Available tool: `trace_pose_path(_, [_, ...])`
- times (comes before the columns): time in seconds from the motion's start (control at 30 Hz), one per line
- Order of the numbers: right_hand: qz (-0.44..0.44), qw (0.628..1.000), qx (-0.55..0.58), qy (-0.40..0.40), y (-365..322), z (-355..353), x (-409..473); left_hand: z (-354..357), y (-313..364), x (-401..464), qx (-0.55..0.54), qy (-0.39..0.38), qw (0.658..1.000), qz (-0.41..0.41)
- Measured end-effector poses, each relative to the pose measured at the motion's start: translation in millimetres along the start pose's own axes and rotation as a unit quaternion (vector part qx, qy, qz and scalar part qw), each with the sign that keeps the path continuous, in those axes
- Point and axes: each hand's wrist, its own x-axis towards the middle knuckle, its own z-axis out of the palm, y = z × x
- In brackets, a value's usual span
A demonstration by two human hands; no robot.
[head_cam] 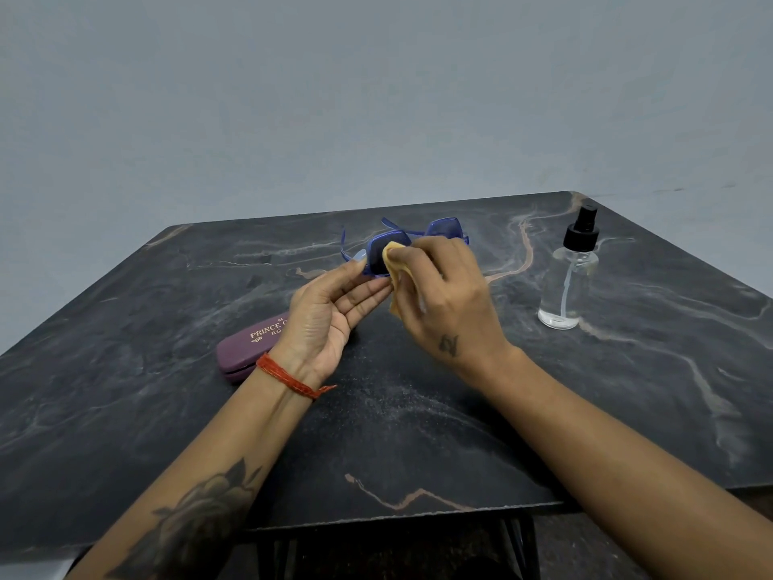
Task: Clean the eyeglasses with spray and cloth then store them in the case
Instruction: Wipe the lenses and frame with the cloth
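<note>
Fingers (368,288) of left hand (324,316) pinch the blue eyeglasses (401,244) at the outer edge of one lens, holding them up above the dark marble table (418,433), w/ temple arms open & pointing away from the person. Right hand (443,295) fingers curl round a yellow cloth (395,261) & press it vs. that same lens, cloth's tail hanging below the hand. Closed purple case (247,345) lies on table under/behind left wrist, which wears a red thread band (288,378); clear spray bottle (571,274) w/ black pump stands upright well to the right, apart from both hands.
</note>
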Motion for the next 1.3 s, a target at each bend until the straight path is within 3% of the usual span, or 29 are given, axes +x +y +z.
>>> trace_pose_path(0.27, [-0.050, 0.999, 0.012, 0.003, 0, 2, 1, -1, -2, 0, 0.034, -0.014, 0.999, 0.017])
trace_pose_path(0.47, [-0.002, 0.999, -0.007, 0.037, 4, -1, 6, 3, -1, -2, 0.042, -0.013, 0.999, 0.008])
trace_pose_path(0.63, [0.020, 0.999, -0.024, 0.017, 5, -1, 4, 2, 1, -1, 0.008, -0.006, 1.000, 0.014])
trace_pose_path(1.0, [-0.059, 0.998, 0.013, 0.009, -1, 5, -2, -4, -2, 2, 0.033, -0.016, 0.999, 0.021])
trace_pose_path(1.3, [0.026, 0.999, -0.007, 0.043, 6, -1, 7, 1, -1, 0, 0.042, -0.007, 0.999, 0.016])
